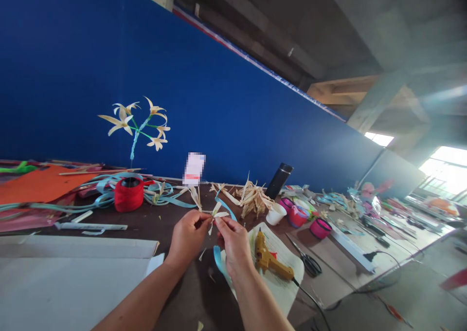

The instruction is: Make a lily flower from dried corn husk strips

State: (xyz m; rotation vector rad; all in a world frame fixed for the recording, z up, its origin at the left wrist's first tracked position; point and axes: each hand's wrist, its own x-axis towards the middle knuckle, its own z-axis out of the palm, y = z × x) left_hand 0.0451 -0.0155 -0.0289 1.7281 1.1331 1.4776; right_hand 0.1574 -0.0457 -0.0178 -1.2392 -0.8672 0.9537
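Left hand (190, 234) and right hand (233, 241) pinching pale artificial flower (221, 214) between them, fingertips clamping on it — flower sitting near six o'clock of view. Yellow glue gun (272, 259) lying at four o'clock from flower — black-handled scissors (311, 265) resting beyond.

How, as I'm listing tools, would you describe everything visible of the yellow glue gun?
The glue gun is mustard yellow and looks plastic, its nozzle pointing away from the person, its handle angled toward the lower right. A red part, possibly the trigger, shows beside the handle. It lies on its side on a pale sheet, right of the right hand, which doesn't touch it. A dark cord runs from the handle's end.
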